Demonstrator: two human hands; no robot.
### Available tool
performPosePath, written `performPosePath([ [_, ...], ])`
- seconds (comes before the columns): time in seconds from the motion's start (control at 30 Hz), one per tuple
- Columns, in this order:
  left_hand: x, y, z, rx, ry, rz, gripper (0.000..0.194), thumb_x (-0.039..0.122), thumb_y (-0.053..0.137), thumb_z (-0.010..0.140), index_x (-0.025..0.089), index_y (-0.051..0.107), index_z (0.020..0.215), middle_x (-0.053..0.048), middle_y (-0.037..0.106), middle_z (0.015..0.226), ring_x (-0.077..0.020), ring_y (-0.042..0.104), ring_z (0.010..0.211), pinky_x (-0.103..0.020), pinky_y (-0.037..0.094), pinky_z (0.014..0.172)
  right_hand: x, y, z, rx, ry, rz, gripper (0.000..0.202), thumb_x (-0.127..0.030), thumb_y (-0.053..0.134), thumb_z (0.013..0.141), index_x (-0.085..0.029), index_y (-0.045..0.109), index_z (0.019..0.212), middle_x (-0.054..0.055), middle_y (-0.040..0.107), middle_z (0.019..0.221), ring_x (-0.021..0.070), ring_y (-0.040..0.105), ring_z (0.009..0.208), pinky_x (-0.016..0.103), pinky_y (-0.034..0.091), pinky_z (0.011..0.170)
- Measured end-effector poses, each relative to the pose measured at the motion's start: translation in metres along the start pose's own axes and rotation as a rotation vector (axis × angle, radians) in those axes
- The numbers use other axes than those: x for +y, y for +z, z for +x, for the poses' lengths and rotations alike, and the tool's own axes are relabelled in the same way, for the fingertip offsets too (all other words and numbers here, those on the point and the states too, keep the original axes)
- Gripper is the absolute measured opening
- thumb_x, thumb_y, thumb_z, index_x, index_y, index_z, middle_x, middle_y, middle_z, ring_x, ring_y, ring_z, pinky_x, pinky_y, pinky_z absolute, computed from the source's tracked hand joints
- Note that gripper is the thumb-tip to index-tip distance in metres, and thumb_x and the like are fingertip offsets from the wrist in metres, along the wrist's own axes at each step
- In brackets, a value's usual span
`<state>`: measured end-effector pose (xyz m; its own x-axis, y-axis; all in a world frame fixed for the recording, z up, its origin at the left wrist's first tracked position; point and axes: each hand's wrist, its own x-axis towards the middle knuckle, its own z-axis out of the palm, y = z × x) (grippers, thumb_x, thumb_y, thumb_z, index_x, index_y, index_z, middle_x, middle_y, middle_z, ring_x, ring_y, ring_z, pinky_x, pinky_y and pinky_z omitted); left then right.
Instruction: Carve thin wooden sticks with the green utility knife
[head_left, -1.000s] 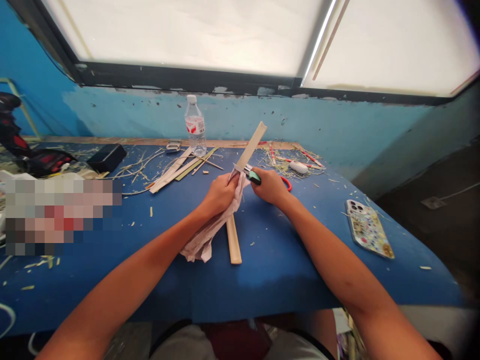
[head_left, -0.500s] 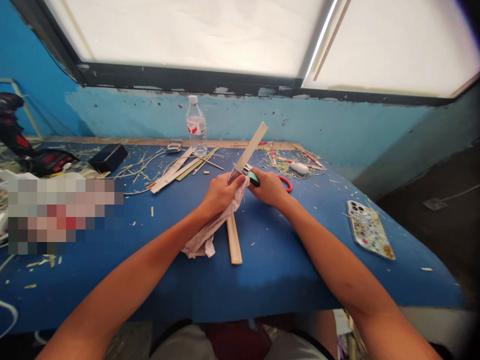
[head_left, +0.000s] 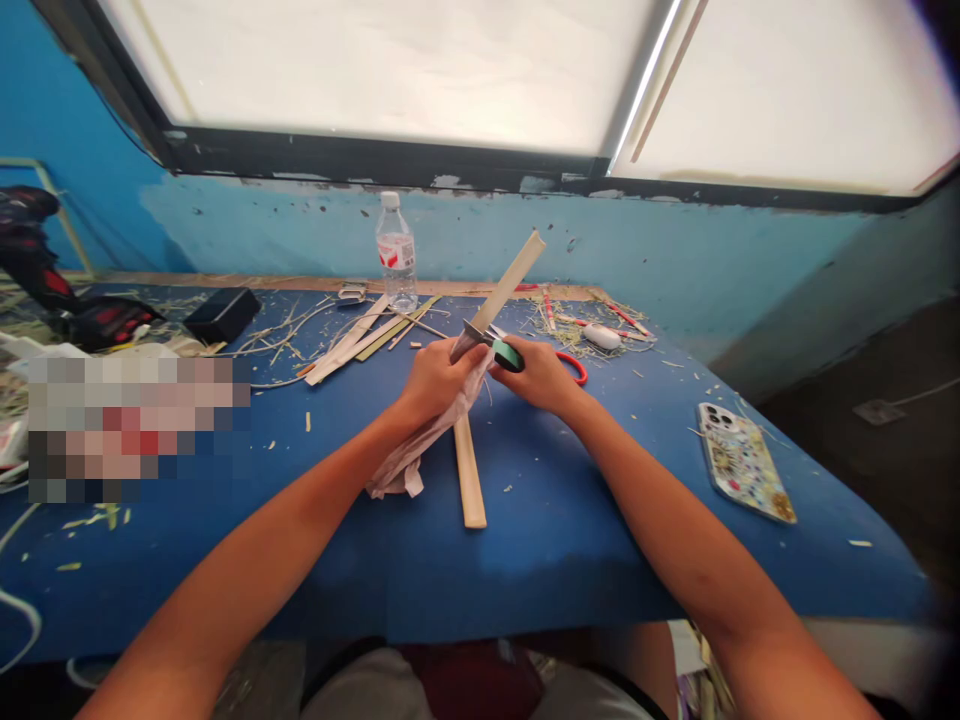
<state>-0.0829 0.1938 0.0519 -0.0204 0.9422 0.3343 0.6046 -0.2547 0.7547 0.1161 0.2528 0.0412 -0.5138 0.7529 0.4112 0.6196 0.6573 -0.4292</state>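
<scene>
My left hand is closed around the lower part of a pale bamboo strip, with a crumpled whitish cloth or tissue bunched against it and hanging down. The strip slants up and away to the right. In my right hand, closed too, is a knife with a green and black handle. Its blade lies across the strip just above my left thumb; the exact contact is too small to make out. Beneath my hands a second bamboo strip rests on the blue table, its far end hidden by the cloth.
Behind stand a water bottle and several flat bamboo strips. Red-handled scissors lie beyond my right hand, near a white computer mouse among shavings. A phone is at right, a black box at left.
The held strip's tip has shifted slightly up and right. The knife blade now sits at a slightly different angle across it. Both hands keep their hold.
</scene>
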Motion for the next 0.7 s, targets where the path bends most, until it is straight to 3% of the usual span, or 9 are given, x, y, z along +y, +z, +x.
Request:
performPosePath([
  [0.1, 0.001, -0.001, 0.000, -0.026, 0.012, 0.000, 0.047, 0.058, 0.055, 0.094, 0.017, 0.064, 0.072, 0.000, 0.058, 0.066, -0.0137, 0.049, 0.065, -0.028, 0.033, 0.064, 0.004, -0.002, 0.001, 0.005, 0.000, 0.004, 0.028, -0.048, 0.065, 0.086, -0.020, 0.064, 0.084, 0.001, 0.065, 0.076, 0.0160, 0.053, 0.071, 0.026, 0.034, 0.067],
  [0.23, 0.002, -0.002, 0.000, -0.048, 0.020, 0.011, 0.048, 0.059, 0.054, 0.093, 0.017, 0.062, 0.070, 0.001, 0.054, 0.063, -0.0141, 0.047, 0.064, -0.028, 0.031, 0.062, 0.006, -0.001, 0.002, -0.023, 0.018, 0.053, 0.028, -0.048, 0.065, 0.086, -0.020, 0.064, 0.087, 0.000, 0.067, 0.078, 0.0162, 0.055, 0.073, 0.025, 0.034, 0.067],
  [0.7, 0.001, -0.001, 0.002, -0.020, -0.019, -0.025, 0.056, 0.064, 0.054, 0.092, 0.017, 0.059, 0.062, 0.000, 0.053, 0.058, -0.0136, 0.048, 0.061, -0.028, 0.030, 0.058, -0.007, -0.001, 0.000, 0.002, 0.103, -0.105, 0.026, -0.049, 0.063, 0.089, -0.023, 0.066, 0.089, 0.005, 0.072, 0.082, 0.0199, 0.060, 0.072, 0.028, 0.032, 0.064],
])
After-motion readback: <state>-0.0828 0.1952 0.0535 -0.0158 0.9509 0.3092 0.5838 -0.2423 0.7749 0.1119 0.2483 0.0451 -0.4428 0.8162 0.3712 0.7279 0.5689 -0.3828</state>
